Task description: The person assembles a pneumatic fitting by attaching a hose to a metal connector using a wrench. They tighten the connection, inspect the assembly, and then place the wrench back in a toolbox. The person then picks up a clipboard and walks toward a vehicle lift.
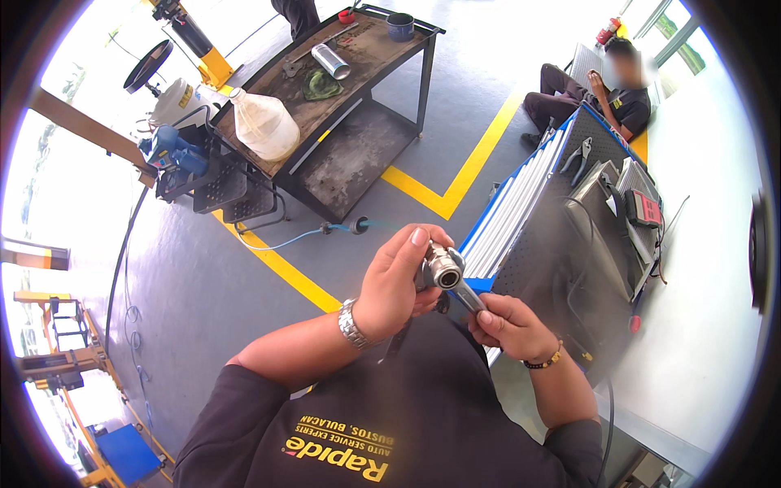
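Note:
In front of my chest, my left hand (pixel 394 281) is closed around a silver metal coupling (pixel 444 269) whose round open end faces up toward me. What lies under my palm is hidden. A steel wrench (pixel 469 296) reaches from the coupling down to the right, its head against the fitting's side. My right hand (pixel 511 325) grips the wrench's handle, thumb along the top. A dark strip hangs below my left hand, too blurred to name.
A tool cabinet (pixel 521 207) with blue edges stands close at right, carrying pliers (pixel 579 159) and a red handheld device (pixel 643 209). Beyond it a person (pixel 626 98) sits. Ahead left, a metal cart (pixel 370 61) bears a plastic jug (pixel 263 124) and a spray can (pixel 331 61).

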A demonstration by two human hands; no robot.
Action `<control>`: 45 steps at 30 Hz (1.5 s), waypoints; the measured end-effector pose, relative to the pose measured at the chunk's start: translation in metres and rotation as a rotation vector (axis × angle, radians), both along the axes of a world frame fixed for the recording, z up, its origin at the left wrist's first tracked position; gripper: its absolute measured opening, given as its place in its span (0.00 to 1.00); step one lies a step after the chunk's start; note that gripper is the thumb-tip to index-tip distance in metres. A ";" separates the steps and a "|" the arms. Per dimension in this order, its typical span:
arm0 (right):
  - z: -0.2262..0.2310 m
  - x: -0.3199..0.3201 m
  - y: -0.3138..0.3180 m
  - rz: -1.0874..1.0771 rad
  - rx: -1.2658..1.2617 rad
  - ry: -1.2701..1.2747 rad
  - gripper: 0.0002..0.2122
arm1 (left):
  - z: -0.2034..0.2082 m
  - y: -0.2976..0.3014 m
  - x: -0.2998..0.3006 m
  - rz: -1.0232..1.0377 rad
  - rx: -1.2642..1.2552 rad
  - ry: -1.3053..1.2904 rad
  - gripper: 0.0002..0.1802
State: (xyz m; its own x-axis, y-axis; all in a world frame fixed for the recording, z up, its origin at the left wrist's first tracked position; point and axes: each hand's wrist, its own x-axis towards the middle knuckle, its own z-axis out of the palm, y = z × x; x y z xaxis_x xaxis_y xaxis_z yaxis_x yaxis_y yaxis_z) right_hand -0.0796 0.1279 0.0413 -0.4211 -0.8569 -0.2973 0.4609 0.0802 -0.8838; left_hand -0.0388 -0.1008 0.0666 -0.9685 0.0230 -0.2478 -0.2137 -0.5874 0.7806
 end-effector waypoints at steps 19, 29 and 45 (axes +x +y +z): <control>-0.018 0.009 -0.053 0.202 -0.408 -0.496 0.26 | 0.004 0.009 -0.019 0.113 -0.106 0.166 0.30; -0.030 0.013 -0.065 -0.028 -0.179 -0.152 0.17 | -0.015 0.014 -0.028 0.215 0.038 0.251 0.36; -0.029 0.005 -0.044 -0.009 0.109 0.698 0.17 | -0.002 -0.015 0.003 -0.152 0.330 0.040 0.38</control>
